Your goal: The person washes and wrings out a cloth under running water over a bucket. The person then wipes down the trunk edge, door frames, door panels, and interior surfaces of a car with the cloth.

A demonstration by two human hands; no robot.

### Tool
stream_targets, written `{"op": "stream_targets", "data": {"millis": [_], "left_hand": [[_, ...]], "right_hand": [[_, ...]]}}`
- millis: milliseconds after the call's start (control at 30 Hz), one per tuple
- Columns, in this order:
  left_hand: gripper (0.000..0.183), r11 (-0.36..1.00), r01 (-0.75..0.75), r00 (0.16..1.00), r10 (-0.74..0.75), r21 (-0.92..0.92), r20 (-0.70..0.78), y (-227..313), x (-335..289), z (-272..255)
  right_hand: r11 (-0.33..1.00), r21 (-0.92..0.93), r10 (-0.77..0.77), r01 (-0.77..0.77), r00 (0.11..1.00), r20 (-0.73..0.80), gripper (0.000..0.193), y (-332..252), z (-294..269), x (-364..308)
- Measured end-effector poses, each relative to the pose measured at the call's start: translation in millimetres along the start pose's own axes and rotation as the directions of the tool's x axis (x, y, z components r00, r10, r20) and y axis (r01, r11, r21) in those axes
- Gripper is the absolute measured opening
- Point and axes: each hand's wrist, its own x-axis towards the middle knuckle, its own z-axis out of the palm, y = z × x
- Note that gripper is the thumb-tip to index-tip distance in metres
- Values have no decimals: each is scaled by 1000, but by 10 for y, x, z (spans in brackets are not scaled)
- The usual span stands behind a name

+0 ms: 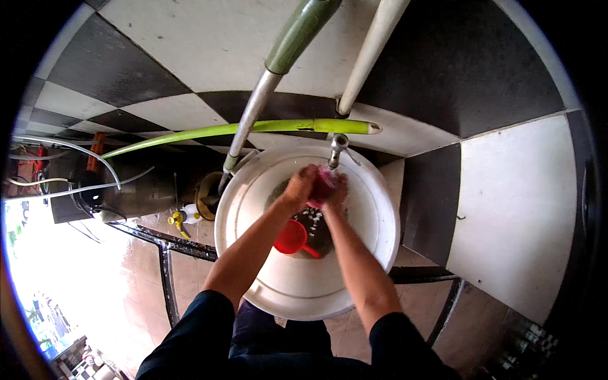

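Note:
Under a metal tap (339, 144), both my hands are closed around a dark pink-red item (323, 185), blurred, whose kind I cannot make out. My left hand (302, 185) grips its left side, and my right hand (338, 190) is on its right side. Water from the tap runs onto the item and my fingers. Beneath them stands a large round white tub (373, 253) with water in its bottom. A red dipper (291, 237) lies in the tub below my left wrist, its handle pointing to the lower right.
Behind the tub rise a green-and-metal pipe (278, 57) and a pale pipe (373, 54). A bright green stalk-like length (253, 127) crosses the checkered tile wall. A white-and-yellow spray bottle (185, 216) and thin hoses (76, 149) are at left.

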Motion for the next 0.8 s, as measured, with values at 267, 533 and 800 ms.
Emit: {"op": "stream_targets", "data": {"millis": [267, 533, 800], "left_hand": [[38, 694, -352, 927, 350, 628, 134, -87, 130, 64], [35, 644, -386, 876, 480, 661, 44, 13, 58, 149], [37, 854, -216, 971, 238, 474, 14, 271, -142, 220]], "right_hand": [[958, -155, -242, 242, 970, 21, 38, -43, -846, -59], [747, -320, -529, 582, 813, 244, 33, -1710, -1083, -445], [513, -491, -649, 704, 692, 315, 22, -1859, -1039, -527]]}}
